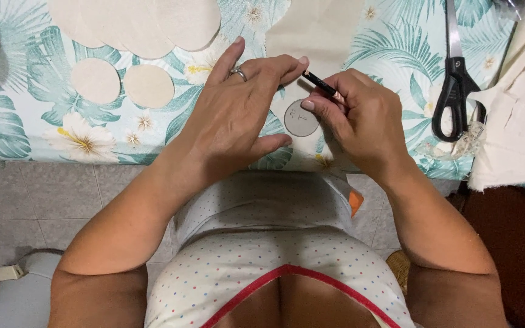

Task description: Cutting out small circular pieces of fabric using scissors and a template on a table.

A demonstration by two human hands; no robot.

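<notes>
Fingers (320,103) of right hand (360,121) around pencil (322,85) over grey disc (302,118)

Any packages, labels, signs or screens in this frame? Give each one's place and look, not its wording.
No packages, signs or screens.
Grey disc: on the floral tablecloth between left hand and right hand, round, a small dark handwritten mark on it; the right hand holds a dark pencil just above it.

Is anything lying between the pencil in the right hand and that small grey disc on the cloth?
Nothing visible does. The pencil in the right hand slants just above the grey disc; the left hand lies beside it.
</notes>
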